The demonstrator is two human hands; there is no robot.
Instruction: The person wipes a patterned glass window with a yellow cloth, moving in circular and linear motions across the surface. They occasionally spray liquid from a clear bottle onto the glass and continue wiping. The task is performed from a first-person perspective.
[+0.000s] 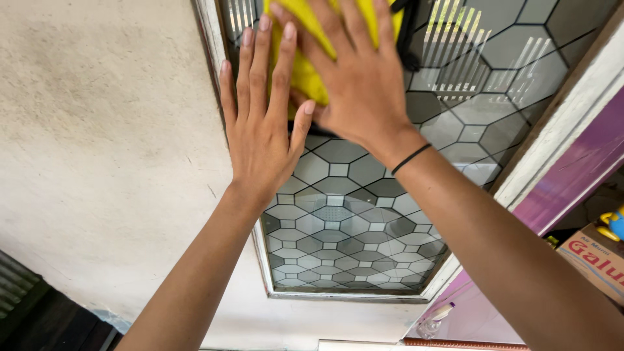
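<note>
A window pane [351,221] with a grey and white geometric pattern sits in a white frame [263,260]. My right hand [361,78] presses a yellow cloth [305,71] flat against the upper part of the glass; a thin black band circles that wrist. My left hand [260,123] lies flat beside it, fingers spread, over the pane's left edge and frame, its thumb near the cloth. The cloth's top runs out of view.
A rough cream wall [110,143] fills the left. A purple surface [572,175] runs along the frame's right side. A cardboard box [595,260] sits at the far right, and a dark floor strip [39,318] shows at lower left.
</note>
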